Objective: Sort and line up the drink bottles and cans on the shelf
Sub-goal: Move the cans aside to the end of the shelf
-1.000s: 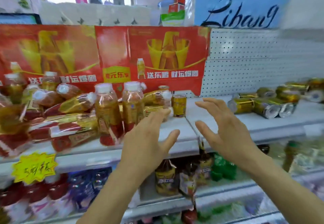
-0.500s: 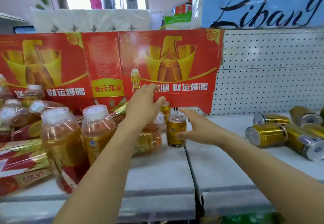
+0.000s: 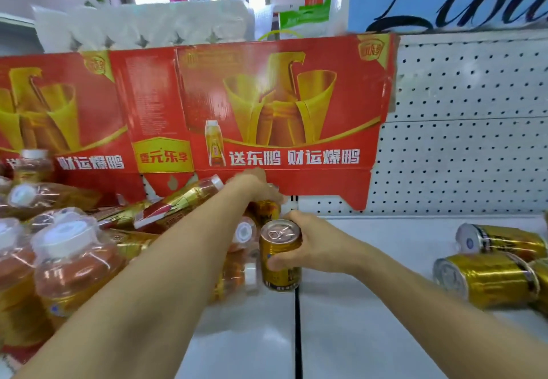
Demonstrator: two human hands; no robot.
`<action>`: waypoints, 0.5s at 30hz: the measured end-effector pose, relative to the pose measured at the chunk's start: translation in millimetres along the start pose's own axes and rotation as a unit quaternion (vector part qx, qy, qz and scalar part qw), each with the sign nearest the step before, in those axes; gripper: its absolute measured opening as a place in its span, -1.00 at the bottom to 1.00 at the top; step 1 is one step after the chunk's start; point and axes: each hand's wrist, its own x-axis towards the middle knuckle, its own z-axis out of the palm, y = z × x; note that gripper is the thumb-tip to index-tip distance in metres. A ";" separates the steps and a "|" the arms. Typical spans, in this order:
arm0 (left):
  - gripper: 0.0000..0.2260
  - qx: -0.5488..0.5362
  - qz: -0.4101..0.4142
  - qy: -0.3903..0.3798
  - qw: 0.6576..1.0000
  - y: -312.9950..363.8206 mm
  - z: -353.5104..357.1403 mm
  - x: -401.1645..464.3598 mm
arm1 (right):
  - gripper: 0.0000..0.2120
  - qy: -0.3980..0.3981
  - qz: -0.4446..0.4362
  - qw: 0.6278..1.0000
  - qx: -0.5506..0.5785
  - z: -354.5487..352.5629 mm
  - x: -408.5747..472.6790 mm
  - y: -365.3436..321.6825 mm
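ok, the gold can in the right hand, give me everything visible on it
The gold can is a short metallic drink can with a silver top, pull tab unopened, and a dark band of print low on its side. It stands upright, at most slightly tilted, at the seam between two white shelf panels. The right hand grips it, fingers behind and thumb across the front. Whether its base touches the shelf is unclear. A second can, under the left hand, stands just behind it.
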 end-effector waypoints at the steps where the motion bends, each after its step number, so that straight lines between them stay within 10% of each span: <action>1: -0.34 0.022 0.003 0.007 1.000 1.9 1.0 3.7 | -0.55 0.000 -0.004 1.000 0.003 0.1 0.4 0.9; 15: -0.49 -0.102 0.095 0.168 0.976 13.9 -17.0 -38.2 | -0.47 0.088 -0.035 0.994 0.052 -8.6 -32.4 -2.0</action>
